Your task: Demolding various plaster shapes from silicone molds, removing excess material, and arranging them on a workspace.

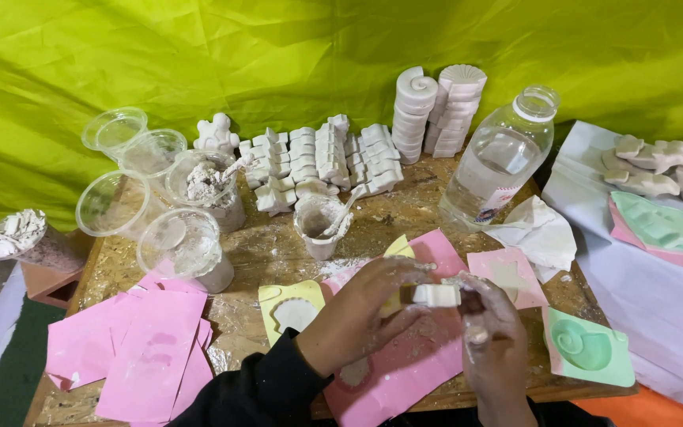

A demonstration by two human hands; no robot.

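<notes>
We find the left hand (373,304) and the right hand (490,336) raised together over the near edge of the wooden table (270,249), both dusted with white powder. Between them sits a small white plaster cast (436,295): the left hand's fingers close on its left end, and the right hand's fingertips pinch its right end, so each hand is closed on the piece. The cast is held clear of the table, just above a large pink mould (405,372).

Directly beneath and beside the hands we note a yellow mould (290,308) with a shell-shaped cavity to the left, a smaller pink mould (507,277) to the right, and a green mould (586,348) with a spiral cavity further right. Behind these stand a small cup with a stirring stick (322,225), rows of finished white casts (326,162), a clear plastic bottle (499,158), and stacked clear cups (148,190). Loose pink moulds (148,348) lie at the left edge.
</notes>
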